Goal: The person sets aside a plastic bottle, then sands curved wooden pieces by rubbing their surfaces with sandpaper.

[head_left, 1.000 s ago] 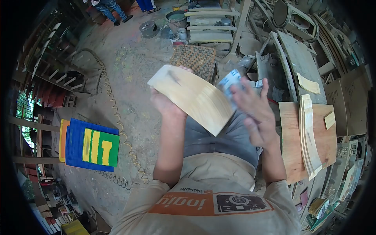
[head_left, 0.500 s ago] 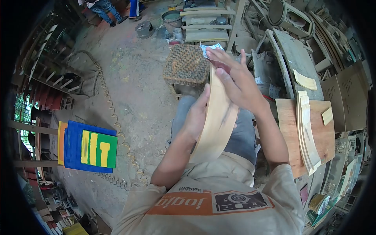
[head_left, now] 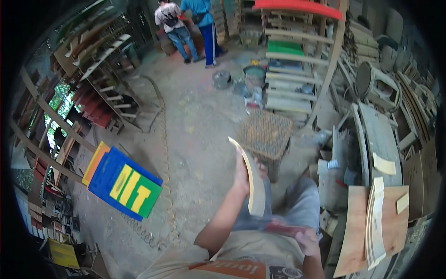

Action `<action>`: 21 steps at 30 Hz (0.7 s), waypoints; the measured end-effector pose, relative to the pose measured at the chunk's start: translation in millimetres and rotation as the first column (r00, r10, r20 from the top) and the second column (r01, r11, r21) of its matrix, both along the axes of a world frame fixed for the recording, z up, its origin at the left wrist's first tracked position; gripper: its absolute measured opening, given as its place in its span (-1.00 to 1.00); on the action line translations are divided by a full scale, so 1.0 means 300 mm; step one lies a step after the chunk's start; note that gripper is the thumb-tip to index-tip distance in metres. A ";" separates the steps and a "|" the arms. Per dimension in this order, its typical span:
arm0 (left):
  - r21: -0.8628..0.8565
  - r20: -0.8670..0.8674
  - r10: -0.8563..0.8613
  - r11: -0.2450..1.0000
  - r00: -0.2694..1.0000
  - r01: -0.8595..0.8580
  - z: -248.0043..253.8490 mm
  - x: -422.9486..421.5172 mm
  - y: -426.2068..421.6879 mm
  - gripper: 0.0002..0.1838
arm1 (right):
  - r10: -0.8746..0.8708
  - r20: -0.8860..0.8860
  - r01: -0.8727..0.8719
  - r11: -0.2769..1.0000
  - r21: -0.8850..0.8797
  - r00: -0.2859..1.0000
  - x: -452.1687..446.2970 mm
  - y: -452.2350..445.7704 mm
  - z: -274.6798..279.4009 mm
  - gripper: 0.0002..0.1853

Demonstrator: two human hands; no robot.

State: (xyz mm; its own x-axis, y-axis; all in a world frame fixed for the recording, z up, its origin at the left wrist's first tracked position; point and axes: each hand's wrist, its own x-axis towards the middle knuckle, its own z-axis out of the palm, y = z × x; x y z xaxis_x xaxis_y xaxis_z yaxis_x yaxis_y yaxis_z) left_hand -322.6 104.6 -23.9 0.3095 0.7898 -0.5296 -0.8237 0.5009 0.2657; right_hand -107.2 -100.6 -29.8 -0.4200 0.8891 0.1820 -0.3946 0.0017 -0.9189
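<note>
A curved, pale wooden slat (head_left: 254,183) stands nearly upright over my lap, its thin edge towards me. My left hand (head_left: 241,173) is closed around it, with fingertips showing past its far side. Low by my waist, my right hand (head_left: 306,240) grips a reddish-brown sheet of sandpaper (head_left: 284,228), apart from the slat. Motion blurs this hand and the sheet. To the right, similar curved slats (head_left: 375,223) lie stacked on a plywood board (head_left: 354,232).
A woven-top stool (head_left: 265,133) stands ahead of my knees. Painted panels (head_left: 123,183) are at the left, near a coiled hose (head_left: 167,179). Two people (head_left: 204,28) stand at the back by a bucket (head_left: 254,74). A slatted rack (head_left: 297,60) rises behind the stool.
My right hand has come off the slat and down to my waist with the sandpaper. The left hand has turned the slat edge-on. My view has tilted up, showing more of the room.
</note>
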 end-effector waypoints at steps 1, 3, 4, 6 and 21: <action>0.065 -0.001 -0.046 0.997 0.999 0.046 -0.052 -0.008 -0.014 -0.30 | -0.144 -0.163 0.132 0.988 -0.081 0.976 0.059 -0.025 -0.129 -0.55; 0.168 -0.102 -0.246 0.951 0.964 0.261 -0.167 -0.032 -0.054 -0.35 | -0.308 -0.397 0.255 0.950 -0.182 0.865 -0.009 0.032 -0.021 -0.58; 0.192 -0.146 -0.289 0.930 0.946 0.313 -0.209 -0.024 -0.086 -0.39 | -0.466 -0.574 0.329 0.884 -0.332 0.673 -0.029 0.056 0.026 -0.60; 0.213 -0.194 -0.327 0.906 0.925 0.365 -0.274 -0.006 -0.167 -0.42 | -0.459 -0.524 0.351 0.888 -0.298 0.717 -0.019 0.089 0.025 -0.54; 0.380 0.130 -0.651 0.729 0.748 0.569 0.010 0.069 -0.449 -0.14 | -0.677 0.251 0.617 0.735 0.282 0.692 0.047 0.206 0.045 -0.61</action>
State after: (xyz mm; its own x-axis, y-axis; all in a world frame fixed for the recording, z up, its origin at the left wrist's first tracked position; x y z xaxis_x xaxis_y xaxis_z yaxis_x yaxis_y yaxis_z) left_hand -302.0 -30.0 -20.9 0.8618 0.4863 -0.1442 -0.4223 0.8455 0.3269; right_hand -93.1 -38.7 -16.3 0.1893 0.9305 0.3136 0.0727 0.3052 -0.9495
